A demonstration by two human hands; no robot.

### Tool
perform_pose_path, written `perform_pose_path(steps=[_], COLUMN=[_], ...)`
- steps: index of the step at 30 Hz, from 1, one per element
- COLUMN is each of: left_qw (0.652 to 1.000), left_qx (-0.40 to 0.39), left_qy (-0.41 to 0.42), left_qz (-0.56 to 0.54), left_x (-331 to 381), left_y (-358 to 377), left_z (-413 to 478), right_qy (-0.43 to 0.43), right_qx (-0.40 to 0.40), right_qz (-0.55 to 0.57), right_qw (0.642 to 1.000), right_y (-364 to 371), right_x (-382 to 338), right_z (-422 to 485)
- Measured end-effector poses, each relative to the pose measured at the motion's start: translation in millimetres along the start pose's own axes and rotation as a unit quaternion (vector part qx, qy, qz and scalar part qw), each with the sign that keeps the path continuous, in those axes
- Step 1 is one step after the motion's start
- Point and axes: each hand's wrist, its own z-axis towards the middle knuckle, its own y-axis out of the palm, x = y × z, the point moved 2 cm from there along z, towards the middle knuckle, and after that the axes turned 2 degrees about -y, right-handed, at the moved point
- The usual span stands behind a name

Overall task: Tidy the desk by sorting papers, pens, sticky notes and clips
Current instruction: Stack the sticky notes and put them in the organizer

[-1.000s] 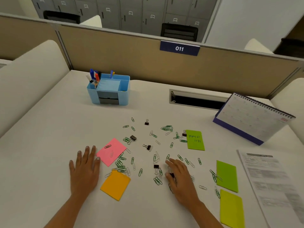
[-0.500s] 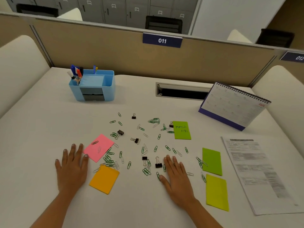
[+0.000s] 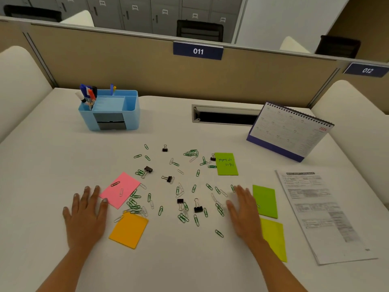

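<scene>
Several green and white paper clips and black binder clips lie scattered across the middle of the white desk. Sticky note pads lie among them: pink, orange, a written-on green one, another green and a yellow-green one. My left hand rests flat beside the pink pad, fingers straight. My right hand lies flat next to the green pad, holding nothing. Printed papers lie at the right.
A blue desk organiser with pens stands at the back left. A desk calendar stands at the back right, beside a cable slot. A tan partition closes the far edge.
My right hand slid to the right, away from the clips in the middle, and now lies beside the green pad. My left hand stayed flat near the pink pad.
</scene>
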Motion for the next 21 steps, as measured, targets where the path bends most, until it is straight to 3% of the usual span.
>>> perform_pose_path(steps=[2, 5, 16, 21], left_qw=[1.0, 1.0, 0.998, 0.991], left_qx=[-0.002, -0.004, -0.005, -0.016], left_qy=[-0.003, -0.002, 0.014, -0.023], left_qz=[-0.004, -0.012, -0.053, -0.134], left_x=[0, -1, 23, 45], left_y=[0, -2, -14, -20], left_z=[0, 1, 8, 12], right_qy=[0.059, 0.138, 0.301, 0.322], right_qx=[0.059, 0.08, 0.0, -0.012], right_qz=[0.004, 0.019, -0.039, 0.03], right_qw=[0.997, 0.987, 0.953, 0.946], right_y=[-18, -39, -57, -57], right_x=[21, 43, 52, 57], right_z=[8, 17, 33, 41])
